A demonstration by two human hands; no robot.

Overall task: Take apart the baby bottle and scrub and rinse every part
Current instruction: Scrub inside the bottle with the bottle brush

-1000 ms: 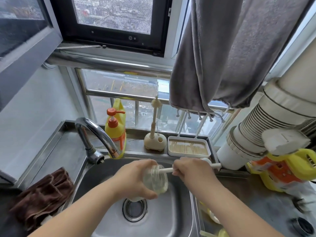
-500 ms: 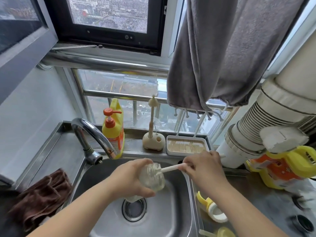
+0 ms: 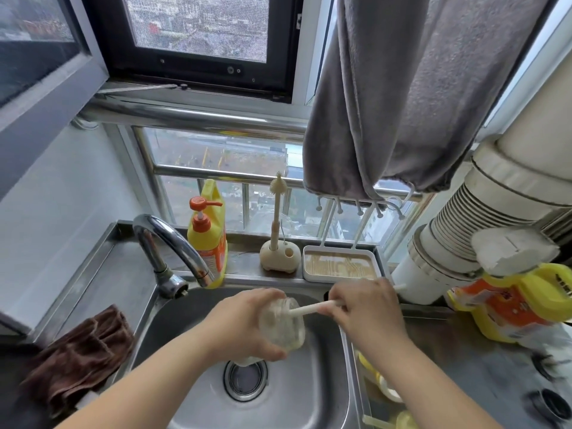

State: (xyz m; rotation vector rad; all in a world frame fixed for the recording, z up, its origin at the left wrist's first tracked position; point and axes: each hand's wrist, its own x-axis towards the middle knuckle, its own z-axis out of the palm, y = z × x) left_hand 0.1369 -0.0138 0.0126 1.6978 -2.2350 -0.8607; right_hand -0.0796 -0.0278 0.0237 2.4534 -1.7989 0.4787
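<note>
Over the steel sink [image 3: 312, 394] my left hand [image 3: 244, 323] grips the clear glass bottle body [image 3: 283, 325], tilted with its mouth toward the right. My right hand [image 3: 368, 308] holds the white handle of a bottle brush [image 3: 309, 309] whose head is inside the bottle. Yellow bottle parts [image 3: 380, 382] lie on the counter just right of the sink, partly hidden by my right forearm.
The faucet [image 3: 173, 243] arches over the sink's back left, off. A yellow soap bottle [image 3: 209, 239], a small brush in its stand [image 3: 278, 243] and a white tray [image 3: 340, 267] line the sill. A brown cloth [image 3: 80, 357] lies left; yellow jugs [image 3: 510, 305] stand right.
My right hand pulled the brush handle out to the right and now sits slightly further in again. The bottle stays over the drain. The view shifted a little.
</note>
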